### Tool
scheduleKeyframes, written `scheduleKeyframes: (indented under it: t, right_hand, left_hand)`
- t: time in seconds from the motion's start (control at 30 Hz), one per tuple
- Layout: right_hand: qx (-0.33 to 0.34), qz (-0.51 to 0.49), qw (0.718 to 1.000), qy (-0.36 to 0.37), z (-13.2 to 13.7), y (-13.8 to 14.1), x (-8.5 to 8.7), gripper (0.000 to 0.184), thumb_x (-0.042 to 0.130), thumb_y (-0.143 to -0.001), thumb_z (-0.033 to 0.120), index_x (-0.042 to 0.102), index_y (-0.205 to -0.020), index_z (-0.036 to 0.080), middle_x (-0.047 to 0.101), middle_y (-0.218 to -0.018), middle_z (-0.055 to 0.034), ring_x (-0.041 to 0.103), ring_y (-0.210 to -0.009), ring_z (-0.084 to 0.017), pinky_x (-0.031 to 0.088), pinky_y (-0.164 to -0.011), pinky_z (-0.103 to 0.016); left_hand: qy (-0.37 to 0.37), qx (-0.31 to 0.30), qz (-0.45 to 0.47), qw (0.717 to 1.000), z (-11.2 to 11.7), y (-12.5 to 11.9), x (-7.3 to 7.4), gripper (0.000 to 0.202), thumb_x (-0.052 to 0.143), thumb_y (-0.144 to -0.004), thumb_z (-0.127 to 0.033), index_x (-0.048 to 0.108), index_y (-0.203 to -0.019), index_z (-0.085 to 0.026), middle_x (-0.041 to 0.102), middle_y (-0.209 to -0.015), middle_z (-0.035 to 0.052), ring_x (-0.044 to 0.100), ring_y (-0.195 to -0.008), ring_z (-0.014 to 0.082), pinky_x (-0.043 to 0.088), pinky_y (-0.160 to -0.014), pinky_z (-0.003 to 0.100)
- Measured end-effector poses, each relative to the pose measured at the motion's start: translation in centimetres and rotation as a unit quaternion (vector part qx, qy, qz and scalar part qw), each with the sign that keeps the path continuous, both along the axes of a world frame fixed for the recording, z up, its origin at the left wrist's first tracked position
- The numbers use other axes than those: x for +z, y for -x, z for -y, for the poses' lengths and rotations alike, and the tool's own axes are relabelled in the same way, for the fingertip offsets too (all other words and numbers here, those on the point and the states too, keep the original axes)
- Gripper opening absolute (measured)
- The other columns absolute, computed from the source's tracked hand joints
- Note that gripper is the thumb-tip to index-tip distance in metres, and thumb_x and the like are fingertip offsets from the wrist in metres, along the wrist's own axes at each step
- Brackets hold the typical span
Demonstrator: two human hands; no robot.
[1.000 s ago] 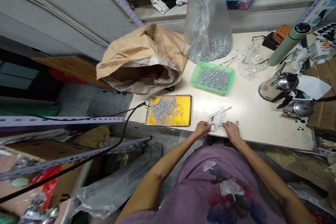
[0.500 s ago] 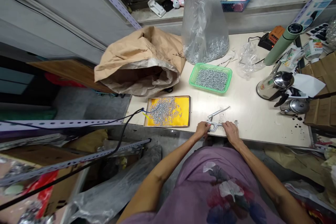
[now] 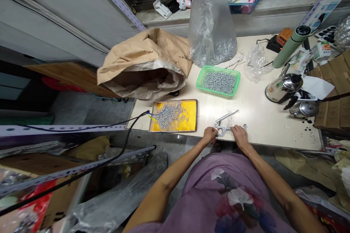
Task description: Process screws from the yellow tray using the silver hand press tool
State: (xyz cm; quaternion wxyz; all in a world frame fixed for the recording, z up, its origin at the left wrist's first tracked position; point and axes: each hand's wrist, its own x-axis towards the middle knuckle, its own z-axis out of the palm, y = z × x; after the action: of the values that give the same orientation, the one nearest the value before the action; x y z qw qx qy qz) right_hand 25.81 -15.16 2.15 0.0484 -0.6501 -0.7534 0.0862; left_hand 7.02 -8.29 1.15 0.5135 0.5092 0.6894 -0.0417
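My left hand (image 3: 210,134) is closed at the near edge of the table, pinching something small I cannot make out against the left end of a metal lever tool (image 3: 225,122). On the tool's right side rests my right hand (image 3: 240,134), fingers curled over its base. The tool's thin handle slants up and to the right. A yellow tray (image 3: 191,110) with a heap of small metal pins lies left of my hands. A green basket (image 3: 201,77) full of the same pins sits farther back.
A brown paper sack (image 3: 142,60) lies open at the table's back left. A tall clear plastic bag (image 3: 210,25) of pins stands behind the basket. Two steel kettles (image 3: 284,87), a green roll (image 3: 290,45) and cardboard boxes crowd the right. A black cable (image 3: 128,122) hangs off the left edge.
Both hands stay at the tool. Only the view has shifted slightly.
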Motion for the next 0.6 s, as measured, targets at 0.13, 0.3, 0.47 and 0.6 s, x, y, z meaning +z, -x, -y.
scheduleKeyframes:
  t: [0.13, 0.3, 0.47, 0.6]
  right_hand:
    - [-0.006, -0.005, 0.999, 0.033, 0.0, 0.0, 0.2, 0.026, 0.041, -0.090, 0.012, 0.062, -0.100, 0.022, 0.059, -0.087, -0.0057, 0.048, -0.080, -0.018, 0.035, -0.074, -0.029]
    - [-0.001, -0.021, 0.998, 0.062, -1.3, -0.8, 0.8, 0.043, 0.056, -0.085, 0.031, 0.051, -0.127, 0.023, 0.053, -0.126, -0.0137, 0.049, -0.107, -0.025, 0.038, -0.085, -0.037]
    - [0.069, 0.009, 0.993, 0.092, -4.7, -2.3, 0.9, 0.098, 0.073, -0.066, 0.048, 0.024, -0.147, 0.023, 0.024, -0.153, -0.0149, 0.019, -0.139, -0.035, 0.025, -0.104, -0.053]
    - [0.097, 0.018, 0.990, 0.104, -6.5, -2.7, 0.7, 0.102, 0.074, -0.063, 0.051, 0.024, -0.147, 0.020, 0.037, -0.146, -0.0164, 0.021, -0.138, -0.036, 0.019, -0.108, -0.055]
  left_hand:
    - [0.015, 0.028, 0.020, 0.999, 0.1, 0.0, 0.1, 0.013, 0.062, -0.075, -0.023, 0.069, -0.072, -0.012, 0.057, -0.049, -0.0010, 0.057, -0.054, 0.0103, 0.042, -0.054, 0.017]
    - [0.031, 0.049, 0.033, 0.998, 0.1, 0.0, 0.4, 0.011, 0.062, -0.074, -0.020, 0.068, -0.072, -0.011, 0.054, -0.048, -0.0030, 0.052, -0.049, 0.0078, 0.040, -0.052, 0.016]
    - [0.029, 0.045, 0.031, 0.998, 0.0, -0.1, 0.4, 0.012, 0.060, -0.075, -0.019, 0.067, -0.070, -0.010, 0.052, -0.045, -0.0038, 0.049, -0.046, 0.0073, 0.039, -0.052, 0.017]
    - [0.016, 0.040, 0.012, 0.999, 0.0, -0.1, 0.2, 0.012, 0.062, -0.073, -0.020, 0.068, -0.069, -0.010, 0.052, -0.044, -0.0031, 0.050, -0.047, 0.0078, 0.039, -0.053, 0.017]
